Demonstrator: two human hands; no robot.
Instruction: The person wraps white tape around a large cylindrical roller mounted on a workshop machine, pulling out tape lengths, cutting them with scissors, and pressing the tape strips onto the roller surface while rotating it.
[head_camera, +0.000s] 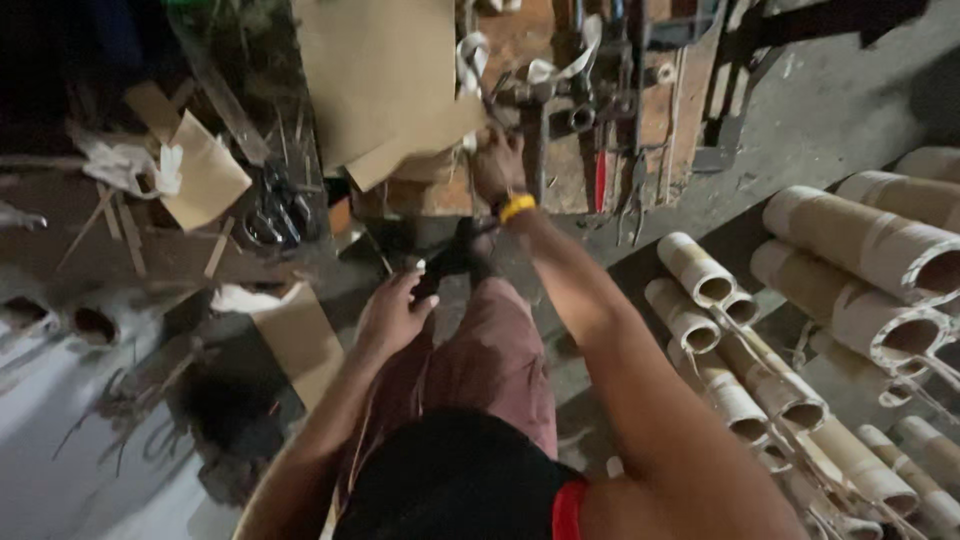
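A seated worker's left hand (392, 312) closes on a dark, short-handled tool (452, 258) above the knees, while the right hand (497, 165), wearing a yellow wristband (517, 207), grips what may be a pale strip (470, 62) at the cluttered table (560, 180). A steady, firm hold suits this cut. Cut bamboo tubes (850, 300) lie right.

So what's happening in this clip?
A seated person works in a dim workshop. Their right hand, with a yellow wristband, reaches up to a cluttered tool rack, touching something too dark to identify. Their left hand rests on a dark object near the knees. Cut bamboo tubes are stacked to the right, and cardboard sheets hang above.
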